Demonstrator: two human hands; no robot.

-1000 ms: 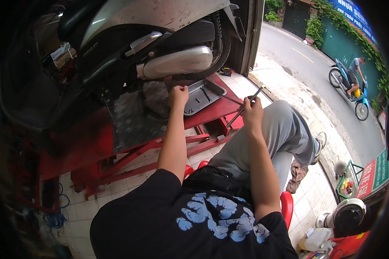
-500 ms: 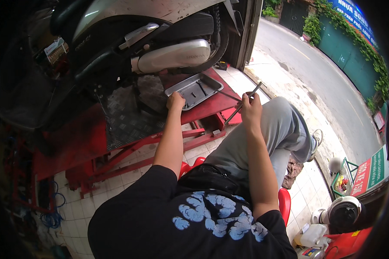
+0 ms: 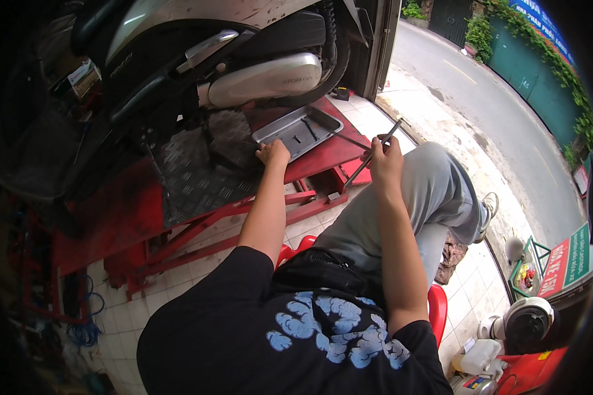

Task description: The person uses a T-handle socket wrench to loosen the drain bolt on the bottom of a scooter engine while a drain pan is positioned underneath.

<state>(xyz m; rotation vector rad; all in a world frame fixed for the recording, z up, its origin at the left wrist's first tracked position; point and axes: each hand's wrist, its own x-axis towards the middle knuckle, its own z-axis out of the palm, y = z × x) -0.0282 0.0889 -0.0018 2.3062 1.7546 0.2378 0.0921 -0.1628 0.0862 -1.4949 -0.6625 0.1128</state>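
Note:
At the left end of a grey metal tray [image 3: 316,135], my left hand [image 3: 274,153] has its fingers curled; anything in them is too small to make out. Small dark metal parts [image 3: 297,139] lie in the tray. My right hand [image 3: 385,153] grips a long dark metal tool [image 3: 358,172] whose rods cross, one pointing left over the tray. The tray rests on a red lift [image 3: 333,150] beside a dark chequered metal plate [image 3: 197,184], under a silver and black scooter [image 3: 257,85].
My crossed legs [image 3: 428,187] are close on the right, over a red stool [image 3: 438,306]. A sign board [image 3: 564,262], jugs [image 3: 476,357] and red gear [image 3: 530,372] stand at lower right. Blue hose [image 3: 87,329] lies at lower left. The doorway opens onto a road [image 3: 474,99].
My left hand has shifted slightly left and down at the tray's near edge, its fingers now curled leftward. The rider on a blue motorbike has left the view.

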